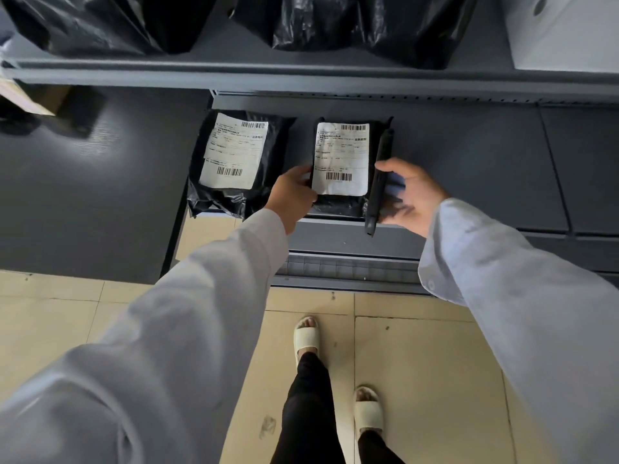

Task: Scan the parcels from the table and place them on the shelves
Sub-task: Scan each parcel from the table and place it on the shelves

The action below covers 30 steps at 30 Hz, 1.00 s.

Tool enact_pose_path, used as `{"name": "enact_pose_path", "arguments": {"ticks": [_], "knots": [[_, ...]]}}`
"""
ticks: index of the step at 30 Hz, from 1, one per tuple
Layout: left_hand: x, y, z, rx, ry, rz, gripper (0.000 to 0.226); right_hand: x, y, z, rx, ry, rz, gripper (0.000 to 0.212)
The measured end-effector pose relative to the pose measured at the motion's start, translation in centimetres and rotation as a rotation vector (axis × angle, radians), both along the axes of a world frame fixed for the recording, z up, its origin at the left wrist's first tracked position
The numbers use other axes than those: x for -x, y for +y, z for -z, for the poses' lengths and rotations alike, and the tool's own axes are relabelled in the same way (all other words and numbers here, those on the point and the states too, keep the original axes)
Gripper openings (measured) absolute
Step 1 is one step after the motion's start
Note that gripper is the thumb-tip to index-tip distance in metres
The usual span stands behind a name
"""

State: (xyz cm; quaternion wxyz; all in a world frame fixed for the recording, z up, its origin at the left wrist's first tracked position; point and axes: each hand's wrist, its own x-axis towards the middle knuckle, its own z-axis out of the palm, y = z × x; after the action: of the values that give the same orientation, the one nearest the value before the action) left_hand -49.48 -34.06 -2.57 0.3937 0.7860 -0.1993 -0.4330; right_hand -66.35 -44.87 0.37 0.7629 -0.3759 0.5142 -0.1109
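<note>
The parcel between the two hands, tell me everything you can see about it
The parcel is a black glossy plastic mailer bag lying flat on the grey shelf, white shipping label up with barcodes at top and bottom. The left hand grips its left edge; the right hand holds a dark handheld device against its right side. Another labelled parcel lies to its left.

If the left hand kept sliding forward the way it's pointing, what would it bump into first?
The left hand already grips the right-hand parcel at its near left edge, so it would just push that parcel deeper along the shelf. The back of the shelf probably comes next, though depth is unclear.
</note>
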Motion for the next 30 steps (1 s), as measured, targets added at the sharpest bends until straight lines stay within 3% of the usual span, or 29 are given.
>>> {"name": "enact_pose_path", "arguments": {"ticks": [9,13,20,23,26,30], "knots": [[2.7,2.0,-3.9,0.040,-0.048,-0.070,0.058,3.1,1.4,-1.3,0.054,-0.016,0.030,0.015],[8.1,7.3,-8.8,0.200,0.026,-0.161,0.049,7.1,4.2,-3.3,0.014,-0.060,0.124,0.009],[18.1,17.5,-11.8,0.157,0.185,-0.194,0.041,19.1,13.7,-9.1,-0.244,-0.466,0.026,0.081],[22.1,20.9,-13.0,0.133,0.213,-0.113,0.042,23.7,18.1,-10.5,-0.213,-0.547,-0.070,0.092],[24.7,23.6,-14.0,0.123,0.207,-0.094,0.039,26.2,20.7,-10.6,-0.203,-0.556,-0.078,0.089],[27.4,26.2,-15.8,0.143,0.180,-0.131,0.039,26.9,22.9,-11.0,-0.129,-0.444,-0.091,0.090]]}}
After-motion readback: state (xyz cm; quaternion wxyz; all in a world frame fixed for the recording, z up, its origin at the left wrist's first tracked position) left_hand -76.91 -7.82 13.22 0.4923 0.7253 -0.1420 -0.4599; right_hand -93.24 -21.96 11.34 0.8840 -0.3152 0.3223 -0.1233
